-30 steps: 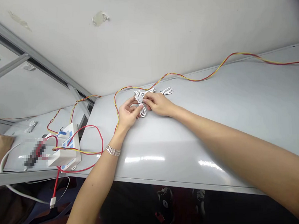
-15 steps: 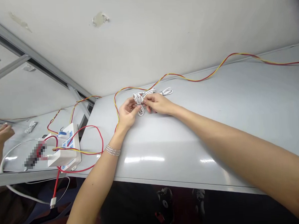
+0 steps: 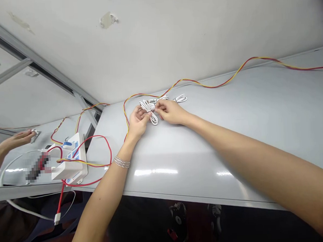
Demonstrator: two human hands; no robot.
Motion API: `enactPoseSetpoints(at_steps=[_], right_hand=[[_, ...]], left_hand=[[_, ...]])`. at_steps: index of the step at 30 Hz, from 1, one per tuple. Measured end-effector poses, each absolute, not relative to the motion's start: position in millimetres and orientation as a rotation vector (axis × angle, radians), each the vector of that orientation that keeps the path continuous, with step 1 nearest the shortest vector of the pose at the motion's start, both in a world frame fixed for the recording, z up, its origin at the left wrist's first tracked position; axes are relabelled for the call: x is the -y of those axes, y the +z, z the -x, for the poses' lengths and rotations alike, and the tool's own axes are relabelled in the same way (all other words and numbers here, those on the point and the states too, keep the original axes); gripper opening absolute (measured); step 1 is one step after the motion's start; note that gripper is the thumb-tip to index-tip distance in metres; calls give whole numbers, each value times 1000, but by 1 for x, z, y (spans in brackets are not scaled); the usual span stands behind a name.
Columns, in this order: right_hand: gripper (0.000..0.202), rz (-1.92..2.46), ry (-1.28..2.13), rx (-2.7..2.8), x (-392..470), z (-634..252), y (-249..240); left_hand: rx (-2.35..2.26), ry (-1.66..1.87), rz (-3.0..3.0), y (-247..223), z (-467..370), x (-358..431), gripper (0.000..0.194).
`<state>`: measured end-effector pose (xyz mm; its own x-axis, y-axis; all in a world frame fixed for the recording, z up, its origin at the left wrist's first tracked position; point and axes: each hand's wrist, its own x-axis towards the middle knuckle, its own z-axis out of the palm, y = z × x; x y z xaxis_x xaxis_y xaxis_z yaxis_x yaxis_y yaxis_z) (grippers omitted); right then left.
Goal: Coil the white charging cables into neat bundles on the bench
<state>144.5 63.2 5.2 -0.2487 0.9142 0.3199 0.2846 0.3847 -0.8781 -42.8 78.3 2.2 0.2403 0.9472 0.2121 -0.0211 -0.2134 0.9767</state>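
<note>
A bundle of white cable [image 3: 153, 118], looped and bound with a dark tie, is held in my left hand [image 3: 137, 122], thumb and fingers closed round it. My right hand [image 3: 172, 111] pinches at the tie on the bundle's right side; its fingertips are close together, and what they grip is too small to make out. Just behind the hands, more white cable [image 3: 162, 98] with a dark tie lies on the grey table [image 3: 195, 148]. Another tied white cable bundle [image 3: 181, 98] rests to the right, behind my right wrist.
A red and yellow wire [image 3: 216, 86] runs along the wall. On the left stands a white power strip [image 3: 82, 154] with adapters and a looping red cable [image 3: 110, 149]. Beyond the metal frame [image 3: 80, 103], another person's hand [image 3: 19, 140] touches a white bundle.
In my left hand the cable bundle has turned, and its lower loop now points further right. The other person's hand has reached right, onto the white bundle there.
</note>
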Motion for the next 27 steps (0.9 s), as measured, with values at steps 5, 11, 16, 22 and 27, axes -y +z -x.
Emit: enactPoseSetpoints(at_steps=[5, 11, 16, 22, 27], right_hand=[[10, 994, 896, 1782, -64, -145, 4], [13, 936, 886, 1712, -65, -144, 5], [14, 955, 881, 1641, -63, -145, 9], [13, 1008, 941, 1579, -61, -146, 12], [7, 1011, 1050, 1555, -60, -145, 16]], left_hand=[[-946, 1201, -1451, 2, 41, -78, 63], [-972, 1230, -1470, 4, 42, -76, 65], [-973, 1212, -1482, 7, 42, -76, 55], [-953, 1171, -1511, 10, 41, -76, 46], [-927, 1126, -1540, 11, 42, -75, 46]])
